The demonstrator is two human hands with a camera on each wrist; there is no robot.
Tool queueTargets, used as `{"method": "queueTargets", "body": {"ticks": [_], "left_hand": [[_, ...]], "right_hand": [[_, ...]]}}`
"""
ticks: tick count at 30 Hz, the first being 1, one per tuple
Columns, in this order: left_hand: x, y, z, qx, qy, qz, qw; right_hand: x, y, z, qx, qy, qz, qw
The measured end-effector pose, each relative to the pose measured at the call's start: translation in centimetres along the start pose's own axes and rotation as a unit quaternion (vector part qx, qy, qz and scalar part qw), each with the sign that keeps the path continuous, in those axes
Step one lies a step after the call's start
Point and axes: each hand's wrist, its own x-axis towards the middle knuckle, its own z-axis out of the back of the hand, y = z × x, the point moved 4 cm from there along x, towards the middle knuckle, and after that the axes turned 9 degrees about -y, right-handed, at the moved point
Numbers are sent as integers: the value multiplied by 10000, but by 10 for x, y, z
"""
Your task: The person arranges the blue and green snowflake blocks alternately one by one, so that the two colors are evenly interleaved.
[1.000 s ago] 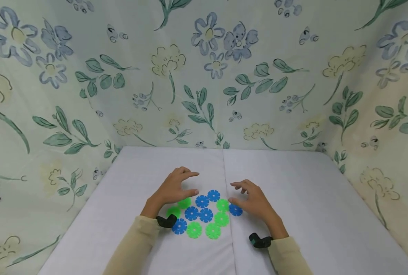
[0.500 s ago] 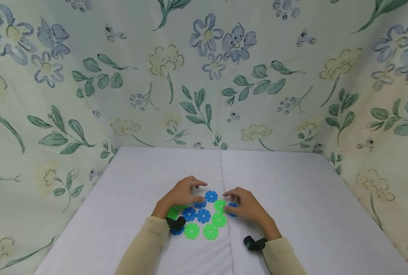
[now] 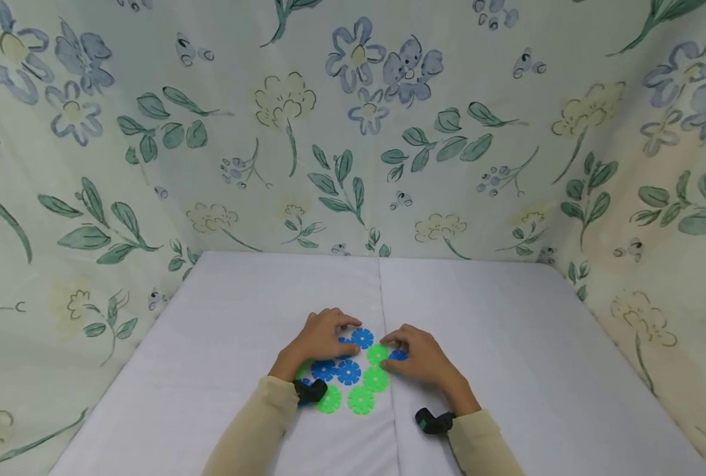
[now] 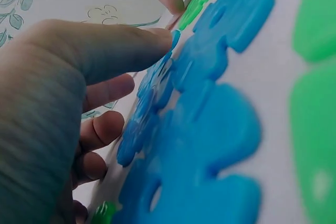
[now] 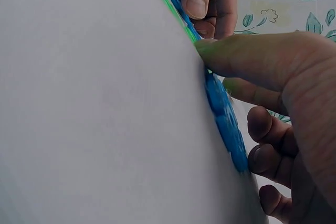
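Several flat, notched plastic interlocking discs, blue and green, lie in a cluster on the white table. My left hand (image 3: 323,336) reaches over the cluster from the left, thumb and index finger curled about the edges of a blue interlocking disc (image 3: 362,338) at the back. In the left wrist view, the thumb tip (image 4: 164,40) meets a blue edge. My right hand (image 3: 420,354) comes from the right, its thumb and index fingertips at the edge of a green interlocking disc (image 3: 377,355). Another blue disc (image 3: 398,355) lies partly hidden under the right hand.
More blue discs (image 3: 348,372) and green discs (image 3: 361,400) lie nearer the body; some are hidden beneath the left hand and wrist. White cloth covers the table (image 3: 478,311), with a seam down its middle. Floral curtains (image 3: 305,132) enclose the back and sides.
My left hand has moved right and slightly down onto the back blue disc. My right hand has moved left to the green disc. The gap between the hands has narrowed.
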Motion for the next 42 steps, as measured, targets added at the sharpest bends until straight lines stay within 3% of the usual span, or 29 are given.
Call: {"method": "queueTargets", "body": {"ticks": [8,22,42], "left_hand": [[-3,-5,-1,234,-69,86,9997],[-7,-5,-5,250,-345,77,9991],[-1,-9,-5,-52,-106,2,9999]], "right_hand": [[-2,0,-2,-23,12,0,10000],[-4,-1,-4,37,163,-48,9998],[-3,-6,1,-25,172,-57,9998]]}}
